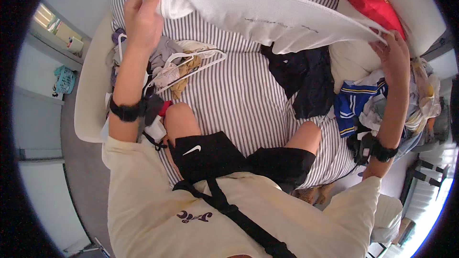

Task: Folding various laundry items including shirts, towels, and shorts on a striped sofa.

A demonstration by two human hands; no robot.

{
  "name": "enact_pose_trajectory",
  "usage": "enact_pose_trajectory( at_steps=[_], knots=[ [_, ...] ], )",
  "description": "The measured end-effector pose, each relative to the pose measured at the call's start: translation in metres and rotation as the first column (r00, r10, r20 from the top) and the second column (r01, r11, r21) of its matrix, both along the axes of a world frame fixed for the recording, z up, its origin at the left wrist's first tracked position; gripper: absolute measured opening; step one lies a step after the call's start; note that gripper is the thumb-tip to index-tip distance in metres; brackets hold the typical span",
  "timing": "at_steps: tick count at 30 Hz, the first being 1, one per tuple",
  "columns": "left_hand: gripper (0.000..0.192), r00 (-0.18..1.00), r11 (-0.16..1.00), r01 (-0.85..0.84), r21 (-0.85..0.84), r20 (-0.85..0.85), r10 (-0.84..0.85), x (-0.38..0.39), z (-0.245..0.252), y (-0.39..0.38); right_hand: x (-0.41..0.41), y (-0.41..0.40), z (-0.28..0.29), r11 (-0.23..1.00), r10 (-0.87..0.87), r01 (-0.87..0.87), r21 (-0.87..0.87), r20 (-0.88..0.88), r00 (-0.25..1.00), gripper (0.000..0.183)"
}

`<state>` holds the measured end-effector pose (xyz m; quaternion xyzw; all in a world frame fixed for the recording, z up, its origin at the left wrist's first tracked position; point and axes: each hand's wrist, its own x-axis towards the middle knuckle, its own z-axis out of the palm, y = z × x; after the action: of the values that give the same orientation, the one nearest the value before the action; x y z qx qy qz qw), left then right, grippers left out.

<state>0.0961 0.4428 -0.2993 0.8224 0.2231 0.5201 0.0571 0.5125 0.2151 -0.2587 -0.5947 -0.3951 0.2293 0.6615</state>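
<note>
A white garment [251, 7] with small dark print is stretched wide between my raised hands, its lower edge hanging in folds. My left hand [145, 18] grips its left end at the top of the view, where a piece of the cloth is bunched. The other end is pinched in the fingers of my right hand [396, 52], in front of the red cushion. Below the garment lies a crumpled black garment [308, 79], partly covered from view by it. What type of garment the white one is cannot be told.
I sit on a striped sofa cover [236, 89]. White plastic hangers [200, 73] rest on heaped clothes at the left. On the right are a blue garment [348, 104], a red cushion [369, 0] and a beige cushion [348, 61]. A turquoise basket [65, 79] stands farther left.
</note>
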Motion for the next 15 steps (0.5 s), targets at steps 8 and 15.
enact_pose_trajectory(
  at_steps=[8,15],
  knots=[
    [0.023,0.691,0.191,0.719,-0.668,0.716,-0.097,-0.024,-0.033,-0.042,-0.033,-0.038,-0.017,0.959,0.17,-0.238,-0.152,-0.362,0.916,0.03],
    [0.032,0.66,0.443,0.292,-0.848,-0.157,-0.735,-0.044,-0.052,0.016,-0.012,0.0,-0.054,0.885,0.354,-0.447,-0.132,-0.434,0.828,0.028]
  ],
)
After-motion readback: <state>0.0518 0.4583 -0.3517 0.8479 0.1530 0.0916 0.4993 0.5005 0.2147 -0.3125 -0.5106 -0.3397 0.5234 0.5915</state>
